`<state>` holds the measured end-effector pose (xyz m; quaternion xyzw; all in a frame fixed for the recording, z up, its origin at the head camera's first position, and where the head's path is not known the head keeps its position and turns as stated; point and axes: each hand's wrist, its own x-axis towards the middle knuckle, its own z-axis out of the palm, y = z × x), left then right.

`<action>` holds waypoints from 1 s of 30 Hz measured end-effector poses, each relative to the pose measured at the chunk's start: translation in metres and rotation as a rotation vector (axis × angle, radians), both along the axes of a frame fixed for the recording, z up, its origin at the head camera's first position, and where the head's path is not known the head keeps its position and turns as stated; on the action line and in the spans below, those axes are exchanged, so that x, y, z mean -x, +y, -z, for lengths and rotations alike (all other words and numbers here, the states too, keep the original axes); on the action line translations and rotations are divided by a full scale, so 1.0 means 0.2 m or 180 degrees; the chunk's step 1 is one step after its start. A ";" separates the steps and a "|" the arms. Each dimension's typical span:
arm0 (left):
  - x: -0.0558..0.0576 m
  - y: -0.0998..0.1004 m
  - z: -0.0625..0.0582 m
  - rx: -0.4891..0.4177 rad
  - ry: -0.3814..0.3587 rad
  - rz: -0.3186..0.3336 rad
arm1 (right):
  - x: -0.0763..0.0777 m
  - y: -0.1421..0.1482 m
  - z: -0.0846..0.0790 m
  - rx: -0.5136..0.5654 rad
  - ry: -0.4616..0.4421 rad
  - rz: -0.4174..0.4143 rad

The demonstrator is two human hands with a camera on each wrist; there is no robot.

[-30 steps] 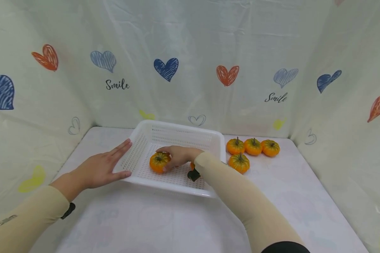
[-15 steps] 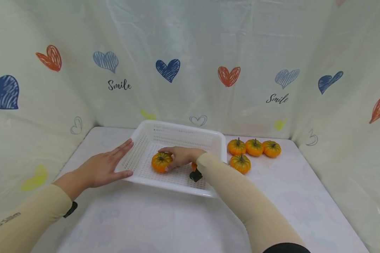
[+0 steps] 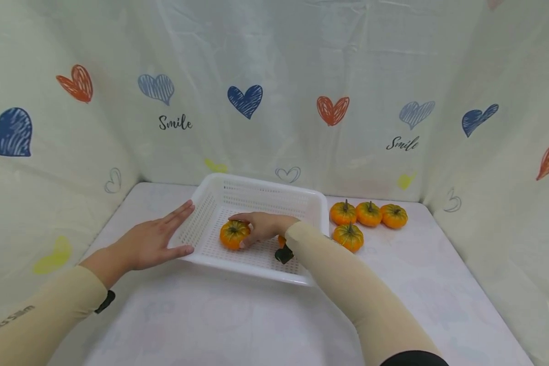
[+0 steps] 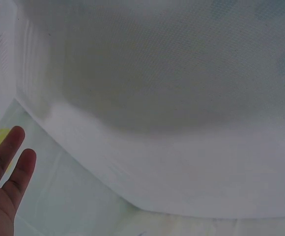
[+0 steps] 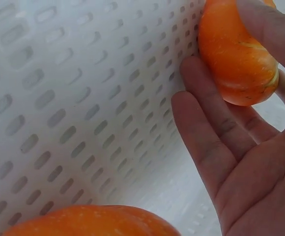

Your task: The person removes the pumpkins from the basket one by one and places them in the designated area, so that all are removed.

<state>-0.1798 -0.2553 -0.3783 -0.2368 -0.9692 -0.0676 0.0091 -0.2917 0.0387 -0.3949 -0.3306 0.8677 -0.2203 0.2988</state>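
A small orange pumpkin (image 3: pixel 234 235) with green streaks sits on the floor of a white perforated plastic basket (image 3: pixel 261 273). My right hand (image 3: pixel 266 225) reaches into the basket and holds this pumpkin, thumb on one side and fingers on the other; the right wrist view shows the same grip on the orange pumpkin (image 5: pixel 238 54). A second pumpkin (image 5: pixel 93 223) lies in the basket below my right wrist, mostly hidden in the head view. With straight, spread fingers, my left hand (image 3: pixel 148 244) touches the basket's left side.
Several more small pumpkins (image 3: pixel 368 213) stand on the white-covered table (image 3: pixel 256 325), just right of the basket. Behind and at both sides hangs a pale curtain (image 3: pixel 283 61) printed with hearts, close to the table's edges.
The head view has shifted slightly, so everything appears a little further right. Both hands, the basket and the pumpkins keep their places relative to one another.
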 end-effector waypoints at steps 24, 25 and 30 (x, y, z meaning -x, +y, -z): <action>0.00 0.00 0.00 0.0015 0.0063 0.0068 | 0.01 0.01 -0.06 0.0267 0.0138 0.0081; 0.00 0.01 0.00 0.0020 0.0054 0.0065 | 0.02 0.02 -0.07 0.0278 0.0161 0.0070; 0.00 0.01 -0.02 0.0042 0.0048 0.0073 | 0.03 0.05 -0.16 0.0427 0.0220 0.0116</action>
